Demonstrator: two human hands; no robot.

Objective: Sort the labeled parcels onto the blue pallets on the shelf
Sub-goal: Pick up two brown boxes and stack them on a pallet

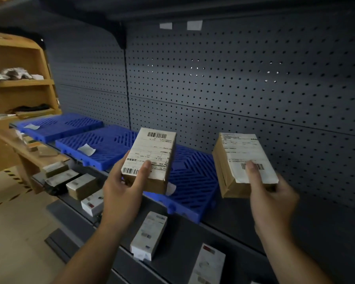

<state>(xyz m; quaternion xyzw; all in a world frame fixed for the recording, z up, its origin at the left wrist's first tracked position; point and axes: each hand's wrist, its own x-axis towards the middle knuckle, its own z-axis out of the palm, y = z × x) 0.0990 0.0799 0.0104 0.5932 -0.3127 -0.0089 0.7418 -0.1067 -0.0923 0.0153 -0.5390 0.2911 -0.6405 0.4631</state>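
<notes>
My left hand (123,187) grips a small brown parcel (152,152) with a white barcode label facing me, held above the nearest blue pallet (193,181). A second labeled brown parcel (242,160) is in my right hand (273,199), thumb on its label, raised in front of the pegboard to the right of that pallet. Two more blue pallets, the middle pallet (105,144) and the far pallet (57,125), lie in a row to the left on the dark shelf, each with a loose white slip on it. No parcels rest on the pallets.
On the lower dark shelf (182,242) lie several labeled parcels, among them a white box (149,235) and another box (208,265). A perforated grey back wall (234,89) closes the shelf. A wooden rack (19,83) with odd items stands at the left.
</notes>
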